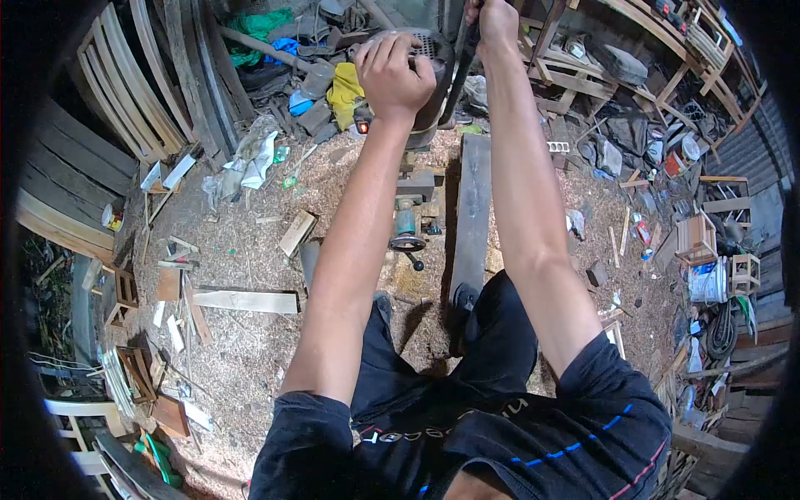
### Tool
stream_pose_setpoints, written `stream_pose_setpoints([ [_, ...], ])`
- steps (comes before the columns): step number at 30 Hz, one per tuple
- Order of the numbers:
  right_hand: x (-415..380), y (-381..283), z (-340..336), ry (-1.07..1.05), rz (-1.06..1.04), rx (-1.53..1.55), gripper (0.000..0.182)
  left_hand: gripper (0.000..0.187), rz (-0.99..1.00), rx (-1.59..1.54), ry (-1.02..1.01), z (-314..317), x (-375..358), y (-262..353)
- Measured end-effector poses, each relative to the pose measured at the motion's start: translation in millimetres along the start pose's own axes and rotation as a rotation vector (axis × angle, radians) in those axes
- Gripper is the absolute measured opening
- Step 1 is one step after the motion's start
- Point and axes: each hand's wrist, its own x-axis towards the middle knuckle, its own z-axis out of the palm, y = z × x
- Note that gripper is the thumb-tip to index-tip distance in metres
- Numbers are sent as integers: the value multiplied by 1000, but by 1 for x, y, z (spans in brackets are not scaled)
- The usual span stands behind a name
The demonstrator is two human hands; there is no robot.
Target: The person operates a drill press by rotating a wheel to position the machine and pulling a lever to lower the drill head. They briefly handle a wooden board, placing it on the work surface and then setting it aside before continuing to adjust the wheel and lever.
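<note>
My left hand [396, 79] is at the top centre, its fingers bent over the dark rounded housing [435, 100] of a machine. Vent holes show in this housing beside the fingers. Higher up and to the right, my right hand [497, 23] is closed around a dark bar [460, 71], partly cut off by the frame's top edge. A small red-lit switch [362, 127] glows just left of the housing. Below it on the machine sit a greenish metal part [405, 221] and a black handwheel [407, 242]. A long grey plank [472, 212] runs alongside, under my right forearm.
Wood shavings cover the floor [242, 350]. Offcuts, including a pale board [246, 302] and a block [297, 232], lie to the left. Curved wooden pieces [125, 79] lean at the back left. Rags such as a yellow cloth [345, 93] and piled wooden frames [696, 237] surround the space.
</note>
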Motion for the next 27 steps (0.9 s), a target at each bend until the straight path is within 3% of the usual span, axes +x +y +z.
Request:
stream_pose_setpoints([
  [17, -70, 3, -22, -73, -109, 135, 33, 16, 63, 18, -12, -2, -5, 1],
  [20, -87, 6, -27, -13, -138, 55, 35, 16, 77, 30, 1, -7, -9, 4],
  [27, -74, -1, -26, -85, -148, -47, 42, 18, 21, -2, 43, 11, -9, -7],
])
